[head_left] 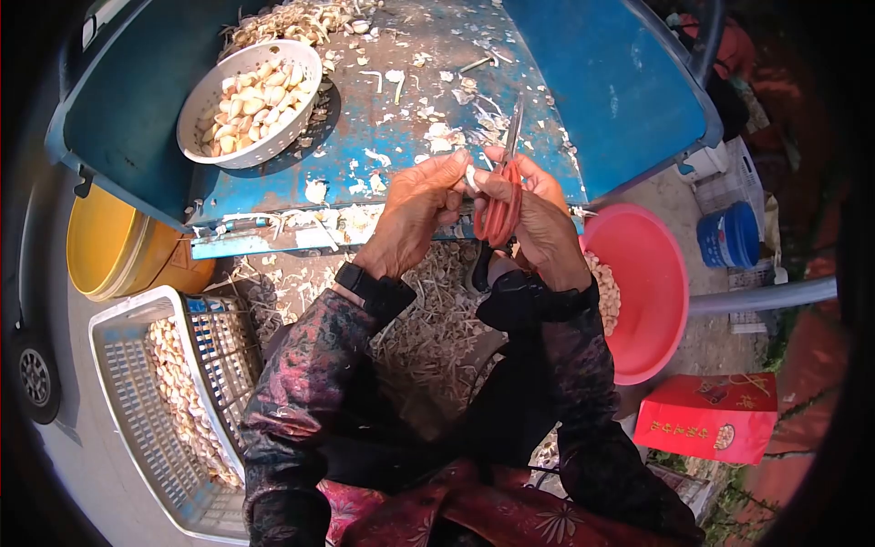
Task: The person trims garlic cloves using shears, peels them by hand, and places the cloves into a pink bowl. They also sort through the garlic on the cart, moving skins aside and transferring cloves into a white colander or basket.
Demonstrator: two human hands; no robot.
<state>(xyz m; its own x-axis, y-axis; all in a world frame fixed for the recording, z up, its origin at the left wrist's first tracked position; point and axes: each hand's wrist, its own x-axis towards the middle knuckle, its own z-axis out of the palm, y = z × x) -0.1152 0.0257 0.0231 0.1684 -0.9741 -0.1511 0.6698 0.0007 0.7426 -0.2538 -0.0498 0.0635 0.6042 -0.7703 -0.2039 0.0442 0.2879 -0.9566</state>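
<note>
Red-handled scissors (499, 208) rest in my right hand (538, 205), their blades pointing up and away. Between the fingertips of both hands is a small pale garlic clove (471, 177). My left hand (424, 201) is closed in a pinch at the clove's left side, touching or nearly touching the right fingertips. Both hands are above the near edge of the blue truck bed (365, 182), which is strewn with garlic skins. Up and to the left, a white colander (191, 123) holds peeled cloves.
A grey crate (114, 365) of cloves stands lower left, beside a yellow bucket (96, 242). On the right are a pink basin (656, 301) with cloves, a red box (706, 417) and a blue bucket (729, 235). Skins cover the ground below my hands.
</note>
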